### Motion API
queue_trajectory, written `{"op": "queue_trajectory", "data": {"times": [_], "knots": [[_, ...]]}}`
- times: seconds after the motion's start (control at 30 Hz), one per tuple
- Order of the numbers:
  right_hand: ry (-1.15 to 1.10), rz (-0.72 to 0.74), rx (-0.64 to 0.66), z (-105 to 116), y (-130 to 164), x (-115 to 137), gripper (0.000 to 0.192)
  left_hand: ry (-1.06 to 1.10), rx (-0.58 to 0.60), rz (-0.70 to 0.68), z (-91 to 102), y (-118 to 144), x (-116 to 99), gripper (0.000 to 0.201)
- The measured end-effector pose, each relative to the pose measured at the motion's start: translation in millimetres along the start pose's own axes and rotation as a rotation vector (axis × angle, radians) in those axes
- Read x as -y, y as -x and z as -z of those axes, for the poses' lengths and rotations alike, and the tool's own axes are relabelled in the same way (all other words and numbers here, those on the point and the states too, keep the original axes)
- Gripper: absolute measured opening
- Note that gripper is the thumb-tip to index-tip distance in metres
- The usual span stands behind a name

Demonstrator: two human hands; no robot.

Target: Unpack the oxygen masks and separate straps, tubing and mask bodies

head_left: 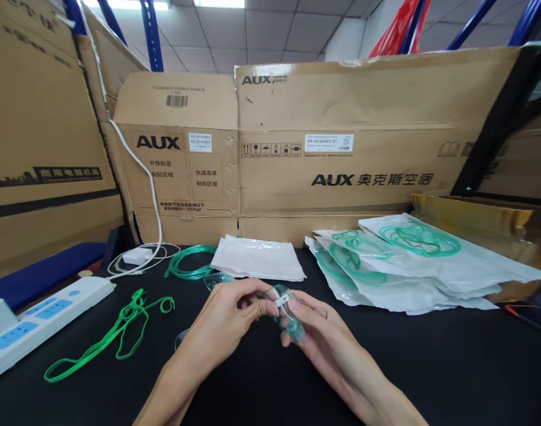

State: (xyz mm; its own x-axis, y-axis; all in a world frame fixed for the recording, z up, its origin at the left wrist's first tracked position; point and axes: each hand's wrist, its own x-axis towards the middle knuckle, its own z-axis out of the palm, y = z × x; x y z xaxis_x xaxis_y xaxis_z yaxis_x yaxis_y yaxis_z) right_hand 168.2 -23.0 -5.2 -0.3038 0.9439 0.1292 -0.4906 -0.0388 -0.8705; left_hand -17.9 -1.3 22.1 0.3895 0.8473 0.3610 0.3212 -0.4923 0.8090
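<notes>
Held over the middle of the black table is a clear green plastic mask (293,326) with a pale nose strip (282,300) across it. My left hand (235,313) pinches its left edge by the strip, thumb and forefinger together. From the right, my right hand (321,322) grips the mask, with the thumb near the strip and fingers around behind. My hands hide part of the mask. Just behind my left hand lies another clear greenish plastic piece (217,280), partly covered. Green elastic straps (123,322) lie loose to the left.
Coiled green tubing (190,262) lies at the back beside a white pouch (258,258). Several white packets (430,272) with green tubing inside are piled back right. A white power strip (52,316) runs along the left. Cardboard boxes (376,118) wall off the back.
</notes>
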Motion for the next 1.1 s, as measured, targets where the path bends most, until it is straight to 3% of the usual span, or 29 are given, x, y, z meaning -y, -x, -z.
{"op": "queue_trajectory", "data": {"times": [0.17, 0.47, 0.7, 0.9, 1.1], "knots": [[0.028, 0.058, -0.02, 1, 1, -4, 0.015, -0.023, -0.055, -0.031, -4.0, 1, -1, 0.016], [0.116, 0.094, -0.069, -2, 2, -6, 0.014, -0.087, -0.026, -0.047, -4.4, 2, 0, 0.023], [0.371, 0.21, -0.199, -7, 5, -7, 0.019, -0.137, -0.039, -0.116, -5.1, 2, 3, 0.02], [0.415, 0.279, -0.251, -9, 5, -11, 0.016, -0.168, -0.048, -0.145, -6.3, 2, 4, 0.02], [0.409, 0.27, -0.192, -7, 6, -4, 0.011, -0.194, -0.063, -0.181, -7.1, 4, 5, 0.021]]}}
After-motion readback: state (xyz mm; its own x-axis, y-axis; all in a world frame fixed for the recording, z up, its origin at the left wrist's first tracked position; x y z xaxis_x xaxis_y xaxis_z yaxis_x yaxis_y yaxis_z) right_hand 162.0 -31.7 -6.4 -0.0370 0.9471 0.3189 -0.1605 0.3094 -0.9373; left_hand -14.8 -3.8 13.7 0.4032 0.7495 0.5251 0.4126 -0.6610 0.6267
